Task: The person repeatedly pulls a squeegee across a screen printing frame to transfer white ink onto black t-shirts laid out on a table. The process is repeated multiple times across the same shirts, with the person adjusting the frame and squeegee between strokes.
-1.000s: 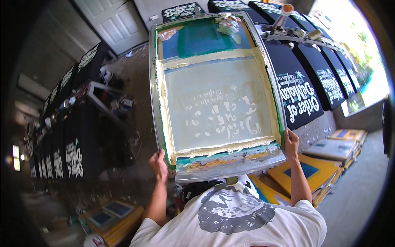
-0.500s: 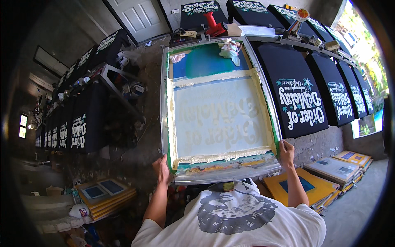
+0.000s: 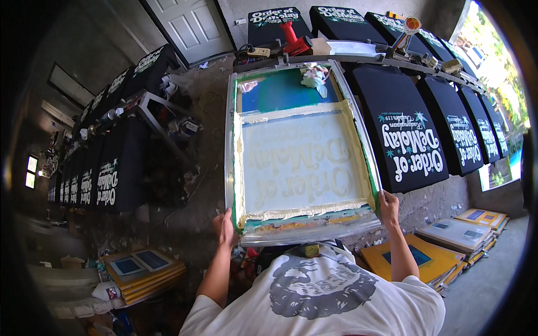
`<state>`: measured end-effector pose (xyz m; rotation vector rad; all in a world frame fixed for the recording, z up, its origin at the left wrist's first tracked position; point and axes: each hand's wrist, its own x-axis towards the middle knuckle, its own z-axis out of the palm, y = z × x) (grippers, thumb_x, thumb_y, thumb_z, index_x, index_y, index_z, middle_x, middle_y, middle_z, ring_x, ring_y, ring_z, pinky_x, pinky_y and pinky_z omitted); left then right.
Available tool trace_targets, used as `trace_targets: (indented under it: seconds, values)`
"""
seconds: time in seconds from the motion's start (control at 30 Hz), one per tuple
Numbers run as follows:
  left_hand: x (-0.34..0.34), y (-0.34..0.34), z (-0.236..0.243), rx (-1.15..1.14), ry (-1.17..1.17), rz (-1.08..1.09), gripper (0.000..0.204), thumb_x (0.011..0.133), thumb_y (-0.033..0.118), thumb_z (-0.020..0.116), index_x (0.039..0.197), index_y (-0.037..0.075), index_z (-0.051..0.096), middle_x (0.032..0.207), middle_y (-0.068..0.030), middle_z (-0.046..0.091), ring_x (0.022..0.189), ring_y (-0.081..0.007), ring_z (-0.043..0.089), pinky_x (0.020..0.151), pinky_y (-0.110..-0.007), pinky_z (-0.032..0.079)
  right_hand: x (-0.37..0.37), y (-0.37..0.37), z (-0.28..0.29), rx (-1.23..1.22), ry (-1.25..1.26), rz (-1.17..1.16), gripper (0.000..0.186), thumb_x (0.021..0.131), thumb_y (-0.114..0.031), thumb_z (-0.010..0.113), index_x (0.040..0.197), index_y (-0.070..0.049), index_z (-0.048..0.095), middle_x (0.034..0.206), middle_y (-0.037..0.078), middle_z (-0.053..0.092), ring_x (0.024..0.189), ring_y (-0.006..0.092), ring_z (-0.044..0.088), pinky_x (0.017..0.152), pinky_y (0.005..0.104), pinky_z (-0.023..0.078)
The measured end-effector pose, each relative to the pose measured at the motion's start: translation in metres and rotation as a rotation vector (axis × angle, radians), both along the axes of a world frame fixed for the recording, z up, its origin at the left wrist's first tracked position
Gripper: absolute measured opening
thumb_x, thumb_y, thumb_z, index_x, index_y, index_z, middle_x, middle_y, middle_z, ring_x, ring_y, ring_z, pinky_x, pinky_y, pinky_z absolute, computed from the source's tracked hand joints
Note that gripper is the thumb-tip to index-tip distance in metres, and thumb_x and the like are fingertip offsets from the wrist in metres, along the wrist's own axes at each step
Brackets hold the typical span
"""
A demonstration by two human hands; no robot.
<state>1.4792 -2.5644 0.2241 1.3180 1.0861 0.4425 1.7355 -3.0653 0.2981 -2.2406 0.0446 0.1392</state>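
Screen-printing frame (image 3: 302,162), one: metal rim with green tape along its inner edges, cream ink ridged around a pale mesh panel bearing faint lettering, a blue-green band at the far end; located centrally, before the person's torso, far edge close to a metal rail (image 3: 386,59). Left hand (image 3: 224,228): at the frame's near left corner, fingers curled around the side rim, gripping it. Right hand (image 3: 389,208): on the near right side of the rim, fingers likewise closed on it, thumb uppermost. Crumpled wad (image 3: 314,77), pale and multicoloured: within the frame, far right corner. Pinkish scrap (image 3: 246,86): far left corner of same. Red blower-like tool (image 3: 292,40): beyond the far edge, beside a cream power strip (image 3: 258,52). Black shirt (image 3: 399,117), printed in white and teal: just right of the frame, first of a row. Yellow-framed screens (image 3: 412,257): stacked low, right of the person. Second screen stack (image 3: 145,271): lower left. White panelled door (image 3: 188,25): far left background.
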Motion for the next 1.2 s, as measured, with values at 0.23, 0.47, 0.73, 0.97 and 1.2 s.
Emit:
trace_targets:
  seconds: [0.23,0.47,0.73,0.97,1.2]
  values:
    - [0.008,0.017,-0.022,0.074,0.081,-0.059,0.042,0.100,0.028,0.064,0.075,-0.006,0.064,0.070,-0.0005,0.061,0.067,-0.0112,0.050,0.060,-0.036,0.041,0.008,0.014,0.001,0.047,0.003,-0.007,0.034,0.106,-0.025,0.059,0.118,0.004,0.072,0.076,0.002,0.066,0.076,0.0058,0.053,0.069,0.0284,0.049]
    - [0.022,0.037,-0.015,0.122,0.092,-0.110,0.046,0.103,0.029,0.064,0.074,-0.006,0.062,0.066,0.0011,0.053,0.066,-0.0094,0.042,0.057,-0.036,0.036,0.018,0.033,-0.002,0.094,0.053,-0.026,0.034,0.106,-0.024,0.058,0.117,0.005,0.070,0.079,-0.002,0.065,0.077,0.0043,0.052,0.068,0.0259,0.047]
    - [0.031,0.026,-0.010,0.258,0.165,-0.136,0.049,0.102,0.032,0.066,0.072,-0.006,0.060,0.061,-0.0015,0.051,0.063,-0.0099,0.042,0.056,-0.037,0.036,0.026,0.022,-0.016,0.123,0.090,-0.030,0.032,0.106,-0.022,0.056,0.105,0.006,0.071,0.077,-0.005,0.062,0.075,0.0038,0.050,0.066,0.0252,0.044]
    - [0.028,0.038,-0.044,0.386,0.287,-0.174,0.052,0.101,0.038,0.065,0.076,-0.008,0.064,0.060,-0.0127,0.057,0.059,-0.0163,0.051,0.059,-0.042,0.043,0.033,0.024,-0.031,0.143,0.153,0.033,0.032,0.107,-0.022,0.056,0.110,0.005,0.072,0.079,-0.005,0.063,0.076,0.0041,0.051,0.067,0.0251,0.046]
    - [0.030,0.046,-0.030,0.337,0.244,-0.238,0.048,0.102,0.041,0.062,0.099,-0.007,0.069,0.086,-0.0179,0.071,0.080,-0.0233,0.067,0.073,-0.040,0.050,0.045,0.029,-0.017,-0.174,0.143,0.104,0.033,0.104,-0.020,0.055,0.117,0.006,0.070,0.090,0.015,0.074,0.082,0.0277,0.071,0.076,0.0366,0.053]
